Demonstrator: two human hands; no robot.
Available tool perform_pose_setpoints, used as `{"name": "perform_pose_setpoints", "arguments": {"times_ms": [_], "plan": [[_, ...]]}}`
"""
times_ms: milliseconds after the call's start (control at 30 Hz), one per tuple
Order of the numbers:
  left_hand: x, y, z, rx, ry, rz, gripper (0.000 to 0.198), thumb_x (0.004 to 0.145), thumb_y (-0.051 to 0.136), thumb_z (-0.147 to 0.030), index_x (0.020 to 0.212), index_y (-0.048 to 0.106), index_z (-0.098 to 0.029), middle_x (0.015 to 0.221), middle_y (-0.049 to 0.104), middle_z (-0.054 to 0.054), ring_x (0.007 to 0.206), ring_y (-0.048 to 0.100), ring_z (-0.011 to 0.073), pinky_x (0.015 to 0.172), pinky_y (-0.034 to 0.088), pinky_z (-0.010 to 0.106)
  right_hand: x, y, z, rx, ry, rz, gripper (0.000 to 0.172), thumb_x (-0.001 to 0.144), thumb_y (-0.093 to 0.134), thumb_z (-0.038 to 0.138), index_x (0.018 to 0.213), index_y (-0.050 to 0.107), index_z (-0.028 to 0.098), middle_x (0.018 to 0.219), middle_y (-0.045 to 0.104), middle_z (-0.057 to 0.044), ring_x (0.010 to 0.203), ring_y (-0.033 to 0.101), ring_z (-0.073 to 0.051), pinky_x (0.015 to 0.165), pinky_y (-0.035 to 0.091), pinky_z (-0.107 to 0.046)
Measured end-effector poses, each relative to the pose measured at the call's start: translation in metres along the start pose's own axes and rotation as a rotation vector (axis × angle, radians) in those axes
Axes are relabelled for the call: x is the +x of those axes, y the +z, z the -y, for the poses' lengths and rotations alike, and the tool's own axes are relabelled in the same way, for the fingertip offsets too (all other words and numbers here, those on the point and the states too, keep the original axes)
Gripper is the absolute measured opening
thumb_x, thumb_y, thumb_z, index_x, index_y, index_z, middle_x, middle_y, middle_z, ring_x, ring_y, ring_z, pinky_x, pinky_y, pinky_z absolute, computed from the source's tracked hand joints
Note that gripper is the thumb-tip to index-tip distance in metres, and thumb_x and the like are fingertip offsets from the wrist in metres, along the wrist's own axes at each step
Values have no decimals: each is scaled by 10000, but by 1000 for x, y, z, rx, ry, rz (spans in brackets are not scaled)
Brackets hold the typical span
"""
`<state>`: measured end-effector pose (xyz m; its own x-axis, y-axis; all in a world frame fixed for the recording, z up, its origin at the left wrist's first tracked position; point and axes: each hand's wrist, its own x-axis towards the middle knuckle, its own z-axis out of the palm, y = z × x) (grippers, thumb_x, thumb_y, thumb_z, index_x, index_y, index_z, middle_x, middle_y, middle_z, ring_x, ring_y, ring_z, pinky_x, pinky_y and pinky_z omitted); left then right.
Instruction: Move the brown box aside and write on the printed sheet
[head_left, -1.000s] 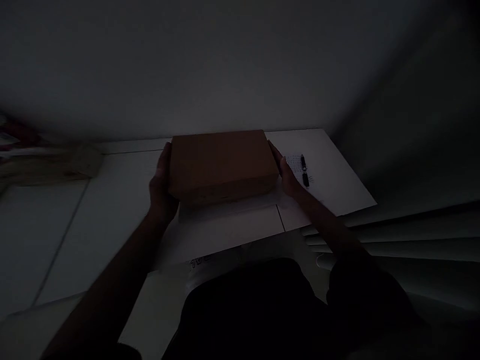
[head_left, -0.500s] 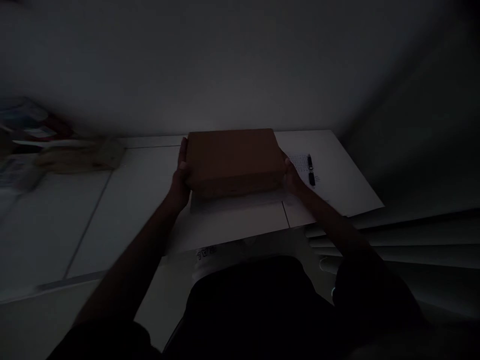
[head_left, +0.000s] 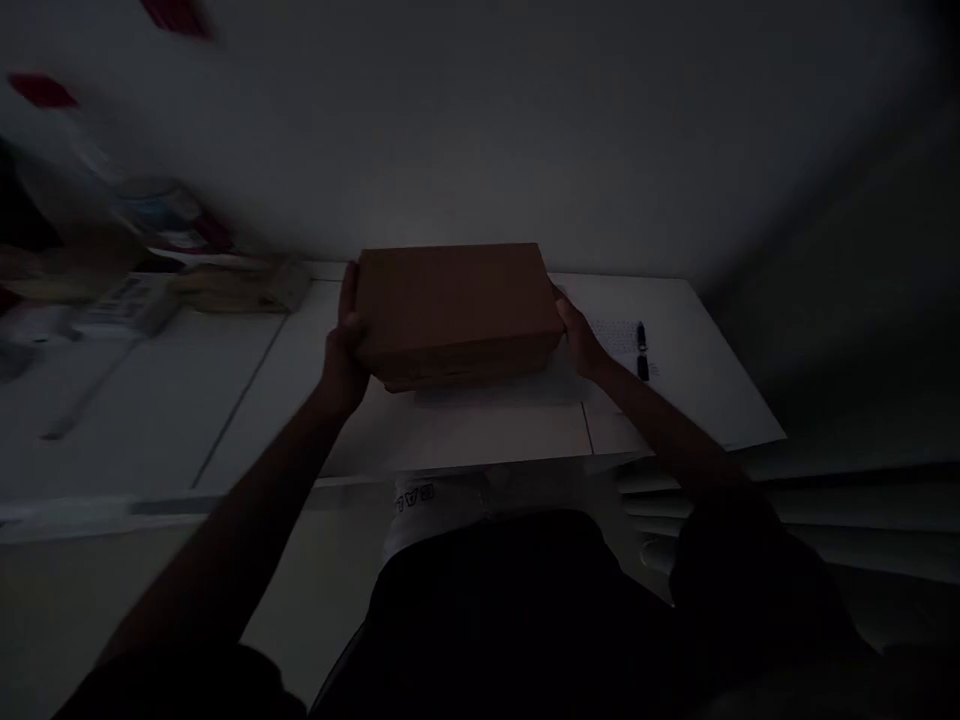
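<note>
Lighting is very poor throughout, and the left part of the view is blurred. Brown cardboard box sits at the far middle of the white counter, close to the wall, closed on top; whether its base rests fully on the surface or is slightly raised cannot be told. Left hand is pressed flat against the box's left end, fingers pointing up along that side. Right hand is pressed against the box's right end, fingers wrapped round the far corner. Both hands are thus clamped on the box from opposite ends, well apart from each other. Printed sheet of paper lies on the counter just beside the right hand, with a black pen lying on it. Blurred clutter stands at the far left of the counter, too smeared to identify.
</note>
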<state>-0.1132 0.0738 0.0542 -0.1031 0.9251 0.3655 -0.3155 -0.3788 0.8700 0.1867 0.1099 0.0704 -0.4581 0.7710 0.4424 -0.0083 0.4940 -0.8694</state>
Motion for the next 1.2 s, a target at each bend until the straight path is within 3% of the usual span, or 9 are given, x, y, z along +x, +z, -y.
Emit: {"name": "perform_pose_setpoints", "arguments": {"times_ms": [133,333,533,700,900,1200], "plan": [[-12,-13,-27,12,56,-155,856,577,734,-429,1385,530,-234,1497,467,36,1476,313,320,1255,245,428,29,21,3,36,-65,95,747,1001,323,726,1523,433,202,1553,357,-20,1484,240,-252,1267,195,-433],[-29,-47,-56,86,79,-326,824,518,672,-367,1324,556,-241,1460,507,9,1448,358,318,1281,167,408,75,71,-14,107,-54,199,821,920,361,745,1471,486,149,1529,386,-57,1478,245,-273,1265,190,-398],[-49,-80,-73,162,92,-437,770,525,651,-369,1274,577,-209,1417,544,49,1417,374,365,1263,199,485,102,129,-21,173,25,258,828,816,393,699,1424,468,142,1485,432,-87,1450,302,-283,1251,234,-403],[-61,-98,-78,201,74,-521,806,484,619,-372,1272,570,-210,1446,507,65,1446,313,394,1243,205,533,111,161,-33,218,58,322,893,789,404,703,1471,397,126,1531,377,-91,1441,323,-282,1245,258,-390],[-69,-111,-75,179,61,-569,829,460,651,-396,1255,596,-165,1479,484,96,1462,276,411,1249,175,526,113,178,-51,326,11,358,822,832,476,655,1468,397,140,1519,393,-103,1424,355,-295,1236,276,-425],[-70,-120,-68,180,77,-519,741,514,659,-407,1226,622,-205,1475,498,41,1478,268,368,1265,159,479,107,182,-46,351,18,368,809,853,502,626,1466,376,114,1508,400,-118,1399,388,-302,1242,286,-415]]}}
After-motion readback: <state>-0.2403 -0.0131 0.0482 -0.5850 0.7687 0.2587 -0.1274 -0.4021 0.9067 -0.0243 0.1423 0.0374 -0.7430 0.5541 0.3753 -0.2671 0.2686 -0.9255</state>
